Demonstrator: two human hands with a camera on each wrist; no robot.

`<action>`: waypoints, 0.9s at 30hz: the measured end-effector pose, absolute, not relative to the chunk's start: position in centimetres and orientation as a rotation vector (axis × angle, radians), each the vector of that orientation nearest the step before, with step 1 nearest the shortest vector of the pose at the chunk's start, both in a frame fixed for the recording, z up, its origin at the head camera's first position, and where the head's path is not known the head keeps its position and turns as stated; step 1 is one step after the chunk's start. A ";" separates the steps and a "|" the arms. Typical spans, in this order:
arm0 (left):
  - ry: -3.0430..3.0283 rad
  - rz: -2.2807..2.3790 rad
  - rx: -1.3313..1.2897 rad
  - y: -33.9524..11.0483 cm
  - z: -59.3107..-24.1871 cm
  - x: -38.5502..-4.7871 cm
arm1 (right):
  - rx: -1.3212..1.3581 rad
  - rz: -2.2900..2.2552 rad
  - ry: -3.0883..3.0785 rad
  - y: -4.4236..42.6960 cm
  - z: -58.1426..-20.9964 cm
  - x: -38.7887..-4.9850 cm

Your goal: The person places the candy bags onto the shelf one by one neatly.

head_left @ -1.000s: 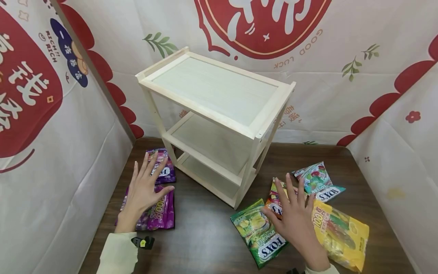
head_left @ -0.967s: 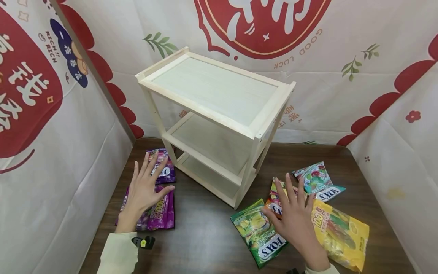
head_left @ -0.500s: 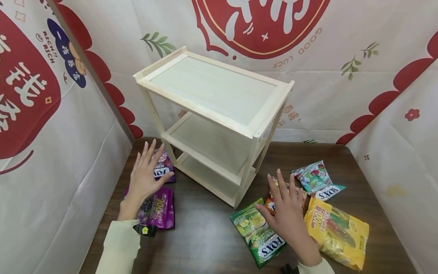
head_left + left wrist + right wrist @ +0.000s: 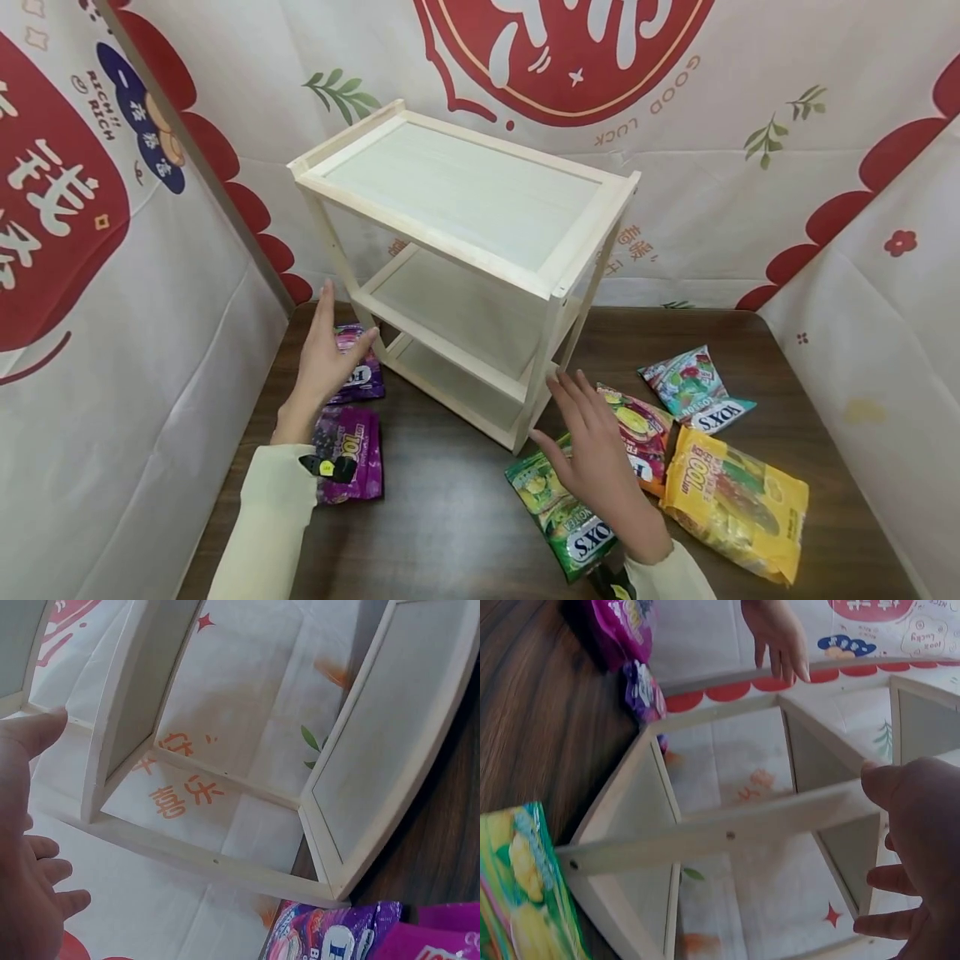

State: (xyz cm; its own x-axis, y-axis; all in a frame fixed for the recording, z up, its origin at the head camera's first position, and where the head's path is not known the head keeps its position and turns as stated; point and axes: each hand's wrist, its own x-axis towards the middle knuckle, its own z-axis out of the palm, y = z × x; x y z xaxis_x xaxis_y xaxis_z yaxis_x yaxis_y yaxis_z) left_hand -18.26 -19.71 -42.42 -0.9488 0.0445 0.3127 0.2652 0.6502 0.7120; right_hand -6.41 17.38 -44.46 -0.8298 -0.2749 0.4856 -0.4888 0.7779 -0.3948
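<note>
A pale wooden three-tier shelf (image 4: 457, 200) stands at the middle back of the table. My left hand (image 4: 321, 362), fingers straight and thumb spread, is beside its left front post, over a small purple bag (image 4: 365, 379). My right hand (image 4: 596, 454) is near the right front post with fingers extended, above a green bag (image 4: 551, 508); contact with the post cannot be told. In the left wrist view the left hand (image 4: 34, 847) has its thumb near a shelf edge. The right wrist view has the right hand (image 4: 922, 847) with its thumb by the frame.
A larger purple bag (image 4: 367, 454) lies at the left. To the right are a red-orange bag (image 4: 637, 425), a teal bag (image 4: 690, 387) and a yellow bag (image 4: 738, 508). Printed cloth walls (image 4: 247, 417) enclose the dark table (image 4: 450, 533) at the back and sides.
Both hands have moved toward the shelf posts, the left hand forward and the right hand leftward off the red-orange and yellow bags. The left hand has turned edge-on. The view has shifted slightly.
</note>
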 end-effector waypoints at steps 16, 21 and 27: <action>-2.371 -1.582 -0.247 -18.5 -39.7 -19.5 | 0.580 0.767 -2.430 15.5 -43.8 -7.2; -2.319 -1.648 -0.282 -17.3 -38.7 -19.1 | 0.553 0.775 -2.431 15.4 -43.7 -7.3; -2.275 -1.627 -0.268 -16.6 -39.0 -19.3 | 0.532 0.751 -2.397 15.6 -43.8 -7.5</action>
